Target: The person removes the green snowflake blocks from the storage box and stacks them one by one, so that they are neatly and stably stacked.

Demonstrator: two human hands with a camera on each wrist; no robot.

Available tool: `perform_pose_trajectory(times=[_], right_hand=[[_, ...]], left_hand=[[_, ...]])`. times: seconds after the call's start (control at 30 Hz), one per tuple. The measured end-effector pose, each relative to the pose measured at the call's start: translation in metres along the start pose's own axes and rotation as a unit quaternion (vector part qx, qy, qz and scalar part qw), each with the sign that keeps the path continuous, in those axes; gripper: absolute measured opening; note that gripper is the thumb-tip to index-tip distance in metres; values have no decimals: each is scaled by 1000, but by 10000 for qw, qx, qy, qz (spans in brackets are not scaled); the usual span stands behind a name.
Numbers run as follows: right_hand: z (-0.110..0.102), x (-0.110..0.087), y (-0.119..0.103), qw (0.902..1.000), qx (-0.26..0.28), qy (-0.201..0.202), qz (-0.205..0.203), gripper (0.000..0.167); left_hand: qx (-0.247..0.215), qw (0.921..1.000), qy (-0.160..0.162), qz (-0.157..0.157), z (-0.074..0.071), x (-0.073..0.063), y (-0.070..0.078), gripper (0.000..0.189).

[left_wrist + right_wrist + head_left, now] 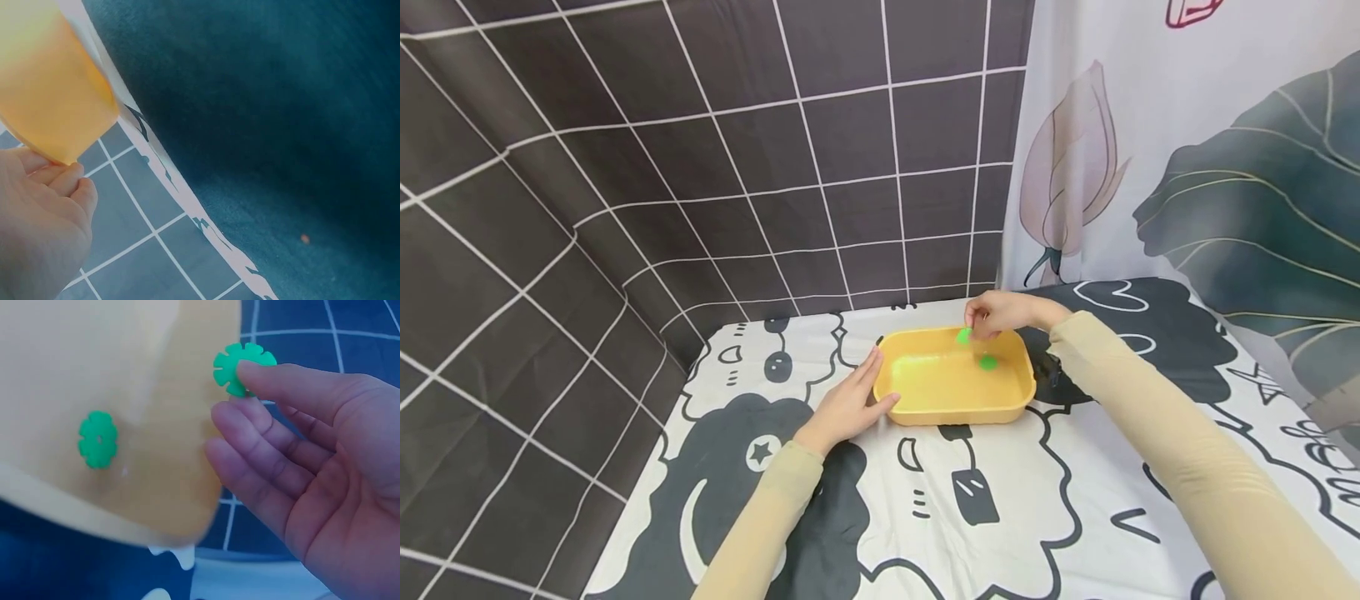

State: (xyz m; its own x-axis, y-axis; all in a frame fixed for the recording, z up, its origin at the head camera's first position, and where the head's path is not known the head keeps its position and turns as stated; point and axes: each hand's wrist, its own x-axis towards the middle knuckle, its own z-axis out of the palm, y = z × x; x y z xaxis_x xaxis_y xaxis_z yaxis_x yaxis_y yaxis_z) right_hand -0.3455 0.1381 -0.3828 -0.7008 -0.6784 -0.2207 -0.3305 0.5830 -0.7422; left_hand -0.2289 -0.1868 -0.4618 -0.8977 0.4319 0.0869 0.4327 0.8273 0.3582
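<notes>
A yellow rectangular plastic tray (932,385) stands on the patterned cloth. My left hand (850,402) holds it at the left end, fingers along the left rim and thumb at the near side; in the left wrist view the fingertips meet the tray's corner (75,119). Over the far right part of the tray, my right hand (996,312) pinches a green snowflake-shaped plastic disc (228,369) between thumb and fingers. Another green notched disc (98,439) with a small centre hole lies on the tray's floor toward the right end.
A black-and-white cartoon-print cloth (917,533) covers the surface under the tray. Dark grid-patterned fabric (760,167) hangs behind and at the left. To the right hangs a white curtain (1135,92) with flower and leaf prints. A small dark object (1051,372) sits by the tray's right end.
</notes>
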Motion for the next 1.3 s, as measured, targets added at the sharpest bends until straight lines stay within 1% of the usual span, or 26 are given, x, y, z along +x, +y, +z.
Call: perform_pose_trajectory(times=[0.23,0.4,0.53,0.73,0.93,1.1,1.2,1.3], right_hand=[[-19,-15,2,9983,-18,577,69,15],[-29,-26,9,9947,-44,1010,165,19],[-36,-34,18,9916,64,1262,264,22],[-46,-49,31,9846,372,1663,381,23],[-53,-62,47,9787,529,1903,564,27],[-56,-71,66,9723,601,2119,784,29],[-57,-76,76,9683,654,2204,974,31],[-55,-82,82,9667,673,2222,1074,33]], left_hand=[[-8,9999,-103,-66,-1,0,0,84],[-23,10000,-33,-36,-1,1,0,84],[-29,10000,-23,-35,-2,0,1,84],[-21,10000,-50,-56,-1,1,1,84],[-34,10000,-47,-58,0,0,1,84],[-11,10000,-37,10,-1,0,1,83],[7,10000,-64,17,-2,1,1,83],[19,10000,-71,17,-2,1,1,83]])
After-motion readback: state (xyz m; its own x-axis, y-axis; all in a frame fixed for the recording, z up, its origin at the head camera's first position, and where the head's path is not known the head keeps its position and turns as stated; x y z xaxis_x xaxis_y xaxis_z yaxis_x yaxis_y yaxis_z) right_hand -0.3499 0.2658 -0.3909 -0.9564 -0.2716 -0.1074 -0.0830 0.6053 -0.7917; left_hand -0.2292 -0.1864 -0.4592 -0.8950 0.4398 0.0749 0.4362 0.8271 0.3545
